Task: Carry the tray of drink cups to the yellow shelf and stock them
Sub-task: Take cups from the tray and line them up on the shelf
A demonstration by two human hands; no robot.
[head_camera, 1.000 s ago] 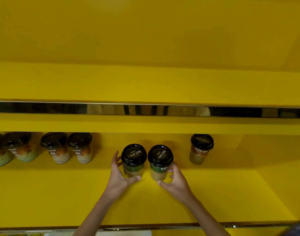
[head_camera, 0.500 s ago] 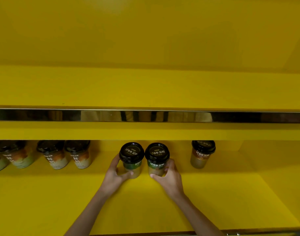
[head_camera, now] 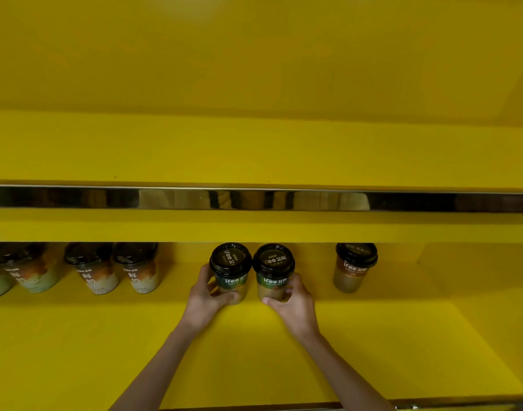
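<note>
Two green-labelled drink cups with black lids stand side by side on the yellow shelf (head_camera: 373, 345), near its back wall. My left hand (head_camera: 205, 299) wraps the left green cup (head_camera: 231, 269) from its left side. My right hand (head_camera: 292, 304) grips the right green cup (head_camera: 273, 271) from its right side. The two cups touch or nearly touch. Both stand upright on the shelf floor. No tray is in view.
A brown-labelled cup (head_camera: 353, 266) stands alone to the right. To the left a row of several cups (head_camera: 138, 268) lines the back wall. The upper shelf board with a mirrored strip (head_camera: 254, 200) overhangs the cups' lids. The shelf's right wall (head_camera: 491, 292) slants in.
Both hands have slid the two green cups farther back toward the shelf's rear wall, under the upper board. My view has shifted closer and slightly down.
</note>
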